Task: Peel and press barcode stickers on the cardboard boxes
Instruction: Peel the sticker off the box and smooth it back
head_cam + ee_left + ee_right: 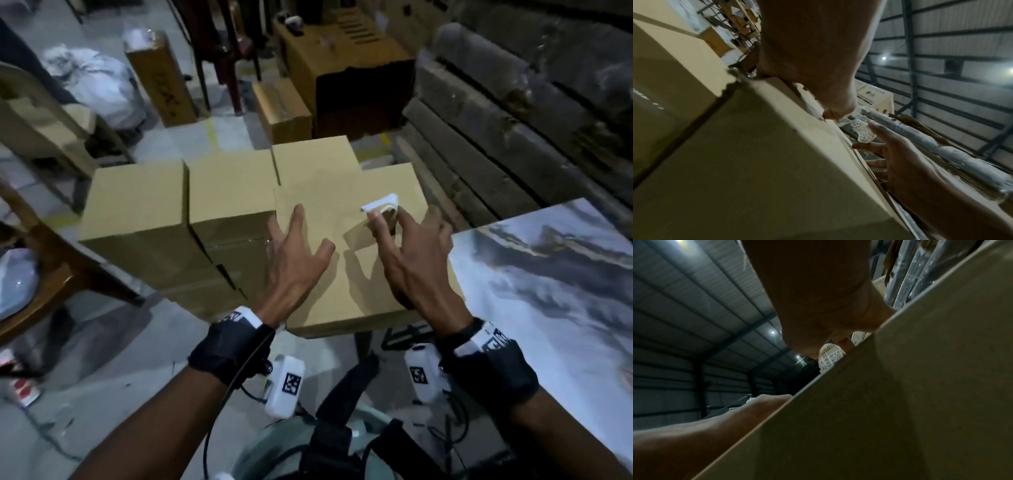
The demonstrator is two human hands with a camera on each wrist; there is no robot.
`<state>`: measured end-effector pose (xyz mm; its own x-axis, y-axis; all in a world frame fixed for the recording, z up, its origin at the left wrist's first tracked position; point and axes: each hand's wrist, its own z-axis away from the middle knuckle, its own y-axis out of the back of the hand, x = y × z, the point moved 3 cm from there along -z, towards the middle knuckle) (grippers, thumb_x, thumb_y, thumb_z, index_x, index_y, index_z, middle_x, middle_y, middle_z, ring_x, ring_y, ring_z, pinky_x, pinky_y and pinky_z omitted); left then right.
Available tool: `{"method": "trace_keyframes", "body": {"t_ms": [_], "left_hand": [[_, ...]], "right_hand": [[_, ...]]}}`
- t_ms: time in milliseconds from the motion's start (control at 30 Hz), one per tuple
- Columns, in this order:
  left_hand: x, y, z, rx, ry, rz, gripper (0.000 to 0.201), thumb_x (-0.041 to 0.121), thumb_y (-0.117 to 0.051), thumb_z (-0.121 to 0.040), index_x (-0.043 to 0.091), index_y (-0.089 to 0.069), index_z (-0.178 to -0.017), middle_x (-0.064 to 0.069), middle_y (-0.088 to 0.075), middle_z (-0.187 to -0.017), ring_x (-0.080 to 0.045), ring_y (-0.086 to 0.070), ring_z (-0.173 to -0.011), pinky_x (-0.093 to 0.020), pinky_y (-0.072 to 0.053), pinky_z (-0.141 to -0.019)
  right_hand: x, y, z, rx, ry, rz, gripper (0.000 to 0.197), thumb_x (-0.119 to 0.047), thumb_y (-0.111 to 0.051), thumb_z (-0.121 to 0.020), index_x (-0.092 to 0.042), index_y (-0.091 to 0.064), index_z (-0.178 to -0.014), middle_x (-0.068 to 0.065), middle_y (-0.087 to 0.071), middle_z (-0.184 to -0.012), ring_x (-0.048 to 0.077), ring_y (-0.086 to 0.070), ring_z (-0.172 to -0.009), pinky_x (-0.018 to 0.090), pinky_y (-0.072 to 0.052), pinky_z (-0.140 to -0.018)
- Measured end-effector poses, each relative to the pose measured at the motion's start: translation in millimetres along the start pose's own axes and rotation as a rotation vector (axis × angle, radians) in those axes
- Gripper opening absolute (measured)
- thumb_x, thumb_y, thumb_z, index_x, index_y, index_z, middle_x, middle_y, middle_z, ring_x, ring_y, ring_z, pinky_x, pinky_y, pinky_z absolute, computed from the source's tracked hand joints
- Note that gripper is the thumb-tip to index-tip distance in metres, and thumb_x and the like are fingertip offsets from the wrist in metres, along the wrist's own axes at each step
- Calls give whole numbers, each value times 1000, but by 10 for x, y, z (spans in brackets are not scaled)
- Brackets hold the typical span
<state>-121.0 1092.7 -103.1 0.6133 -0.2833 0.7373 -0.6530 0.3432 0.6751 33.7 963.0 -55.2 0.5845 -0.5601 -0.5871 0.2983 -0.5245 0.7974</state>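
A curled sticker (pixel 383 205) is pinched in the right hand (pixel 416 251), right of centre, just above the nearest box (pixel 346 305). The left hand (pixel 296 255) is spread flat on the box top. One edge should be tacked first, then smoothed outward to avoid creases. Other boxes (pixel 137 202) sit at left.

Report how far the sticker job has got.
Done: nothing visible; no box top shows a label. In hand: the right hand pinches a curled barcode sticker above the nearest cardboard box, where the left hand lies spread. Left: pressing it down, then the other boxes.
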Motion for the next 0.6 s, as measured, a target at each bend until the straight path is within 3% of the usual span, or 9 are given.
{"method": "trace_keyframes", "body": {"t_ms": [133, 233, 433, 533, 600], "left_hand": [[-547, 108, 24, -6, 76, -17, 83, 56, -58, -85, 39, -20, -157, -10, -14, -161, -44, -41, -135, -48, -47, -105], [-912, 106, 93, -22, 138, 3, 84, 47, -64, -87, 36, -21, -158, -12, -10, -163, -39, -34, -143, -41, -41, -108], [-1559, -5, 278, -66, 271, -48, 89, 51, -61, -82, 32, -19, -158, -16, -13, -162, -43, -33, -142, -50, -41, -111], [-1877, -54, 380, -67, 339, -67, 90, 43, -68, -85, 28, -19, -160, -17, -15, -160, -43, -32, -142, -50, -38, -111], [-2108, -64, 440, -56, 378, -75, 94, 47, -67, -81, 27, -20, -159, -18, -18, -158, -43, -33, -140, -52, -39, -111]], "right_hand": [[-157, -508, 131, -86, 1, 3, 65, -79, -26, -96, -33, -64, -122, 12, -36, -139, 34, -33, -131, 53, -28, -115], [-134, -868, 255, -162, 0, 5, 70, -79, -25, -96, -30, -64, -127, 12, -36, -142, 34, -31, -133, 54, -28, -116], [40, -1587, 506, -319, 12, 31, 68, -73, -26, -98, -27, -56, -138, 17, -26, -155, 40, -26, -139, 53, -25, -119], [100, -1973, 675, -412, 13, 7, 64, -68, -33, -100, -25, -49, -144, 24, -16, -162, 40, -15, -147, 49, -15, -121], [117, -2198, 801, -482, 20, 1, 62, -63, -39, -101, -24, -45, -149, 26, -9, -164, 40, -9, -150, 51, -14, -121]]}}
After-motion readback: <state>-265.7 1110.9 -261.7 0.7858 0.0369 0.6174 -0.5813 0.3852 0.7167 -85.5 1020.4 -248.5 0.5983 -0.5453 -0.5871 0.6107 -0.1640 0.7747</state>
